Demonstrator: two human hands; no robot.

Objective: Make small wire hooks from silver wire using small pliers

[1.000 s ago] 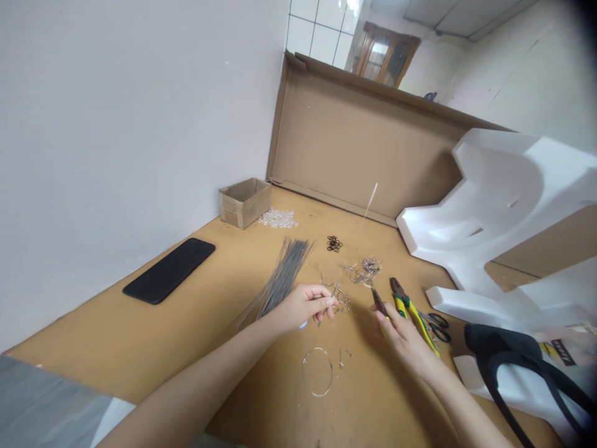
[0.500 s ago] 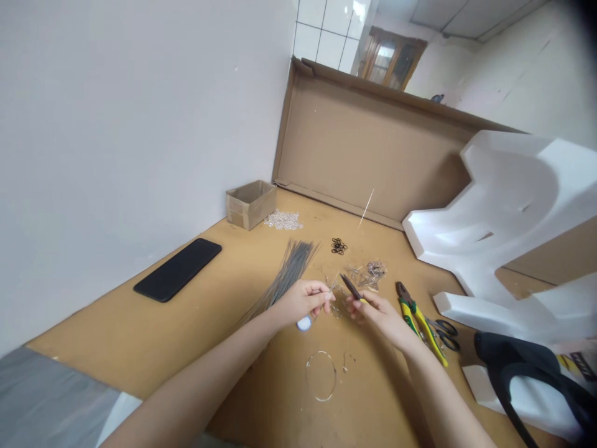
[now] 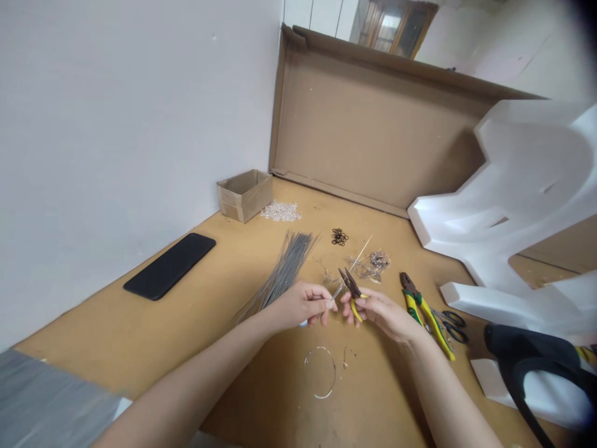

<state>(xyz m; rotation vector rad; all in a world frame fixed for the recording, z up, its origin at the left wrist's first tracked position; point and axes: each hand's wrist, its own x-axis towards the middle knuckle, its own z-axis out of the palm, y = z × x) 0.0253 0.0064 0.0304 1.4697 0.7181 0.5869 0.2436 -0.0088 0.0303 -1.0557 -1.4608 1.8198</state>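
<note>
My left hand [image 3: 317,303] pinches a thin silvery wire [image 3: 360,254] between thumb and fingers. The wire slants up and away to the right, past the jaws of the needle-nose pliers [image 3: 352,286]. Those pliers have dark jaws, spread apart, and yellow handles gripped by my right hand [image 3: 379,311]. Whether the jaws touch the wire I cannot tell. Beside my left hand lies a bundle of straight grey wires [image 3: 286,267]. A wire hoop [image 3: 334,373] rests on the table below both hands. Beyond the pliers is a tangle of wire [image 3: 379,261].
Small black rings [image 3: 339,236] and a pile of clear beads [image 3: 280,211] lie farther back, near a cardboard box [image 3: 245,196]. A black phone [image 3: 170,266] is at left. On the right are yellow-green pliers [image 3: 431,320], scissors [image 3: 452,325] and white foam [image 3: 522,186].
The pliers' jaws have opened wider, and their yellow handles show more. The wire's far end has swung lower. My view has tilted down slightly.
</note>
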